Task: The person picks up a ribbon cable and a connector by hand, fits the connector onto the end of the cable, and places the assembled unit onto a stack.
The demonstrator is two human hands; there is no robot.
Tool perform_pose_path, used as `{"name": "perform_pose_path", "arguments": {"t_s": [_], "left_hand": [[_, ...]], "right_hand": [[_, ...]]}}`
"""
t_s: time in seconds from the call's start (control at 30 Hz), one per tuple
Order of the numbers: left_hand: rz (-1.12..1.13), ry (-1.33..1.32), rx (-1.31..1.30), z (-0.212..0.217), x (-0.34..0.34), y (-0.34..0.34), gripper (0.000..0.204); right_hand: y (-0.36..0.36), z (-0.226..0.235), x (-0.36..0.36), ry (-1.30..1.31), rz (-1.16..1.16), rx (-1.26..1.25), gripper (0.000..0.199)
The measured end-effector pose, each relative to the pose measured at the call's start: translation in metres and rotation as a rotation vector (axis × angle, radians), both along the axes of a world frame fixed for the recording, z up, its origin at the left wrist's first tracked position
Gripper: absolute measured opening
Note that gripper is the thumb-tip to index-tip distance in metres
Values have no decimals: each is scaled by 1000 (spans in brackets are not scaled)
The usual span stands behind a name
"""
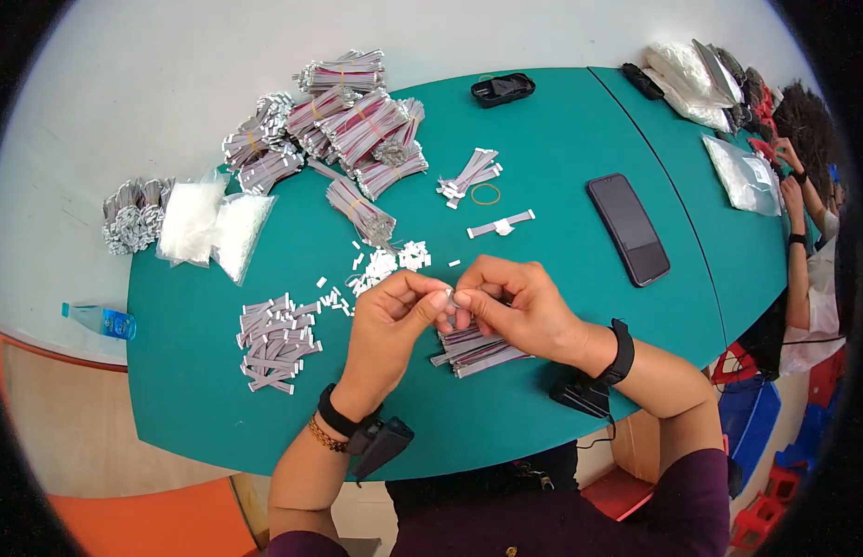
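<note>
From afar, over the green table (506,427), I have the left hand (389,323) and right hand (527,304) beside stacked ribbon cables (476,355), both apparently pinching one small grey-and-white piece (451,294) between them. I'd use light, level pressure so it doesn't twist.

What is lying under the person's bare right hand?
Under the right hand lie flat, greyish ribbon cables with white ends; the hand covers some, so their full extent is hidden.
</note>
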State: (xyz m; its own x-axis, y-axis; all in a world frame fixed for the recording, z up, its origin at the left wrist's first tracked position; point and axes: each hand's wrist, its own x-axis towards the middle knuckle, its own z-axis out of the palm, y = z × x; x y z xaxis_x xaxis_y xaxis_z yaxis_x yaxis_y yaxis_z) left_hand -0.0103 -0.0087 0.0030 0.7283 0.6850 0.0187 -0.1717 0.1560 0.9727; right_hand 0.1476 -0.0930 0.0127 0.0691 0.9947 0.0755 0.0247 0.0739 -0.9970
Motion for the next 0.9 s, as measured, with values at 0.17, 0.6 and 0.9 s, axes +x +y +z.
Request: {"name": "perform_pose_path", "arguments": {"t_s": [0.17, 0.6, 0.9], "left_hand": [[-40, -42, -243, -3, 1, -1, 11], [-100, -26, -186, 1, -2, 3, 13], [-125, -25, -202, 8, -4, 4, 19]], "right_hand": [[0, -3, 1, 46, 26, 35, 13], [3, 1, 4, 149, 68, -104, 12], [3, 1, 6, 223, 98, -143, 12]]}}
